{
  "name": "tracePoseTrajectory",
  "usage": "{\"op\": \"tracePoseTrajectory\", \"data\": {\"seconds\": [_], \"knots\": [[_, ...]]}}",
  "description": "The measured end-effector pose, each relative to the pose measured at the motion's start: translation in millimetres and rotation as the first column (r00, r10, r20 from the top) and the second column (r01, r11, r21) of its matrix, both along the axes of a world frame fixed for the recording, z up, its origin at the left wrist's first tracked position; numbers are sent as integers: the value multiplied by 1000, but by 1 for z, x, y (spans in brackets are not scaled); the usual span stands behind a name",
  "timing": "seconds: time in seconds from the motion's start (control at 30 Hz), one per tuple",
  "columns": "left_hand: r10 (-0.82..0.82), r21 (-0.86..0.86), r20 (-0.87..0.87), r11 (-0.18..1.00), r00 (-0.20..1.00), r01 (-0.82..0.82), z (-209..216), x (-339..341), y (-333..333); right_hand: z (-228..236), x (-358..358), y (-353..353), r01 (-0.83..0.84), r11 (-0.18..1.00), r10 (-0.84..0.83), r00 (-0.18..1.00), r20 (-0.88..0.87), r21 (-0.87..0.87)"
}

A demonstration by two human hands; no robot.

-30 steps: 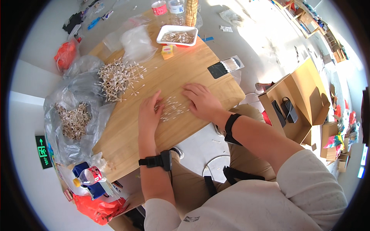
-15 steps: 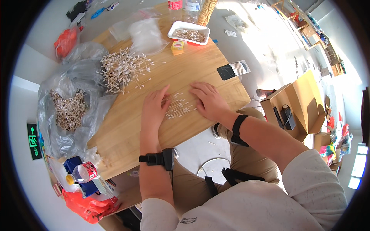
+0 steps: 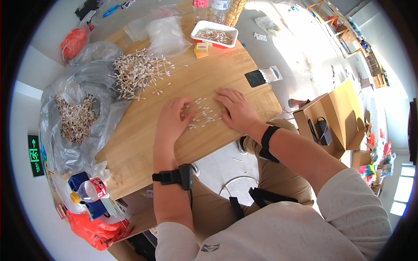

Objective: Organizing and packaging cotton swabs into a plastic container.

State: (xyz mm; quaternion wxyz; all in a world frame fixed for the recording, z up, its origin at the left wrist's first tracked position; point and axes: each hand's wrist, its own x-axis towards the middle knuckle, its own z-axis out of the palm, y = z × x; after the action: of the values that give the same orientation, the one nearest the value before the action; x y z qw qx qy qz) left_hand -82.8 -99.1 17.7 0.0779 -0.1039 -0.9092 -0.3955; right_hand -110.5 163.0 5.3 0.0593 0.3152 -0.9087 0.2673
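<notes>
Several cotton swabs (image 3: pixel 203 114) lie roughly side by side on the wooden table (image 3: pixel 143 143), in a loose row between my two hands. My left hand (image 3: pixel 172 116) rests at their left ends, thumb and fingers parted around the tips and not closed on them. At the right ends, my right hand (image 3: pixel 237 108) lies on the table with bent, separated fingers, its thumb beside the swab tips. A big tangled pile of cotton swabs (image 3: pixel 141 71) sits farther off to the left.
A grey plastic bag (image 3: pixel 52 117) holding more swabs stands left of the pile. Toward the back are a white tray (image 3: pixel 193 34) of swabs, a small yellow box (image 3: pixel 201 50) and clear plastic bags (image 3: pixel 165 37). A black-backed swab pack (image 3: pixel 254 78) lies at the right edge.
My left thumb and fingers have spread apart, and that hand has shifted slightly left. The right hand stays nearly in place. The whole view has moved a little.
</notes>
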Motion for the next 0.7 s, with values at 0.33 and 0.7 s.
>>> {"op": "tracePoseTrajectory", "data": {"seconds": [0.33, 0.7], "knots": [[-70, -47, -66, 997, 995, 67, -3, 1, -3, 0, 0, -1, 5, 1000, -5, 1000, -6, 2], [-39, -120, -75, 992, 996, 30, 0, -2, 5, 0, 1, -1, 4, 1000, -4, 1000, -8, -1]]}}
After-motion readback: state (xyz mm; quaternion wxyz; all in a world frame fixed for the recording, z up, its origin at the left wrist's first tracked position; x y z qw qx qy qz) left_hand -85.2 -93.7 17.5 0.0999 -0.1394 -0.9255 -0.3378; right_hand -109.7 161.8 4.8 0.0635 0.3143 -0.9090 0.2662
